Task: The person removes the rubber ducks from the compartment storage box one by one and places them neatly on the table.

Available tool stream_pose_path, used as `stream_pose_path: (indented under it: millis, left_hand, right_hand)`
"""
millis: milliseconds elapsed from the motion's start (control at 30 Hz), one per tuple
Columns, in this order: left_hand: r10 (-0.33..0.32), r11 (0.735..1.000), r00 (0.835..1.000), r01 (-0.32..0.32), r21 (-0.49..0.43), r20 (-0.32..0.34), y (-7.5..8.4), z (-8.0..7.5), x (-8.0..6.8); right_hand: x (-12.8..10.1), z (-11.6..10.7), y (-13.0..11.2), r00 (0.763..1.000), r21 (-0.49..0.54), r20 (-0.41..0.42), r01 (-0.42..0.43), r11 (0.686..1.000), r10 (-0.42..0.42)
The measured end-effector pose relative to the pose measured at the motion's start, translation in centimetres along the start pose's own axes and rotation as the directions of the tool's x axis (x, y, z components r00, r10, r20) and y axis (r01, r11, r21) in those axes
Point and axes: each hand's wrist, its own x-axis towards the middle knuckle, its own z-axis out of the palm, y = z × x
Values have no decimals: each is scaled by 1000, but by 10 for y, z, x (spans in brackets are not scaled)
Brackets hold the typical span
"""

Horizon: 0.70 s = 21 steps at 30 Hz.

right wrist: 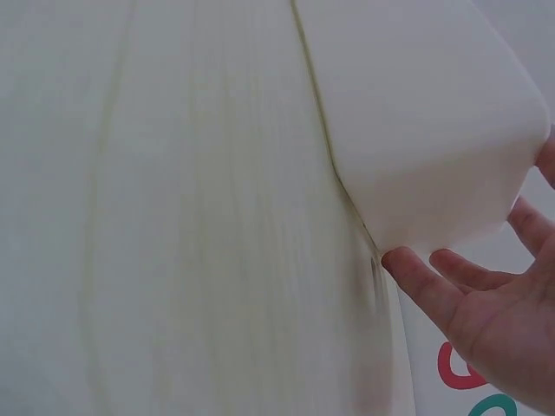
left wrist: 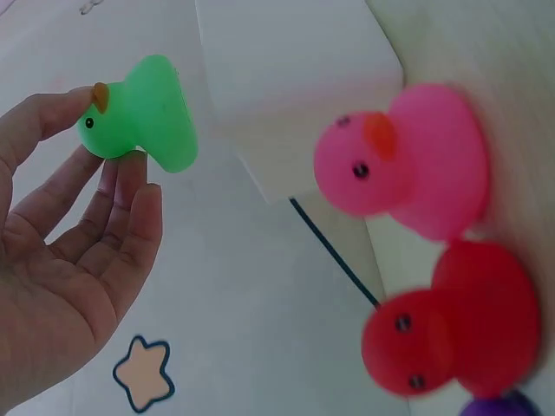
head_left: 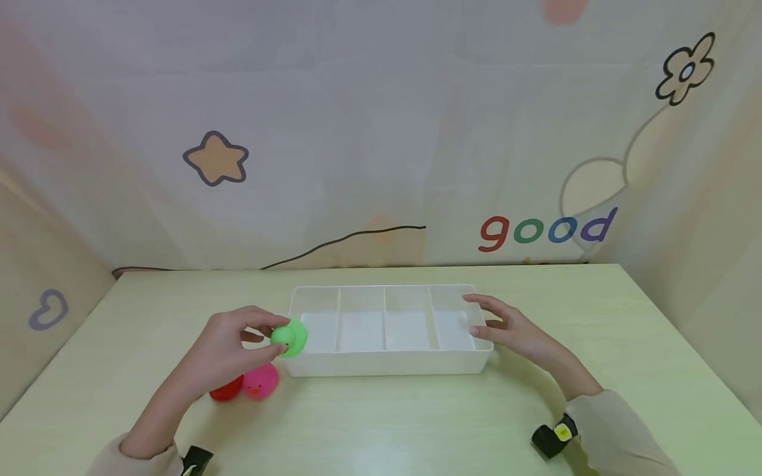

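My left hand (head_left: 235, 344) pinches a green rubber duck (head_left: 290, 338) between thumb and fingertips, beside the left end of a white box (head_left: 387, 363) with several compartments. In the left wrist view the green duck (left wrist: 143, 117) is raised, its orange beak by a fingertip. At the box's right end, my right hand (head_left: 506, 324) holds the rim, its thumb over the edge. Fingertips (right wrist: 403, 260) lie against the outer end wall in the right wrist view. On the table below my left hand are a pink rubber duck (head_left: 260, 381) and a red rubber duck (head_left: 226, 389), partly hidden.
A small part of a purple thing (left wrist: 501, 406) shows beside the red duck in the left wrist view. The light wooden table (head_left: 381, 423) meets a printed cloth backdrop (head_left: 357, 132) behind the box, with more cloth at both sides.
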Motion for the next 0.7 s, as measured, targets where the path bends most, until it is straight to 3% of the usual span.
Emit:
stream_pose_path:
  millis: [267, 500, 700]
  left_hand:
    - [-29, 995, 998, 33, 89, -56, -16, -27, -23]
    - [-72, 987, 996, 80, 138, -62, -31, -52, -38]
    - [-171, 975, 984, 175, 134, -46, -52, -73, -53]
  right_hand:
    - [1, 1, 0, 1000, 2, 3, -4, 1000, 4]
    - [1, 1, 0, 1000, 4, 1, -7, 1000, 7]
    - [0, 1, 0, 1000, 7, -1, -9, 1000, 9]
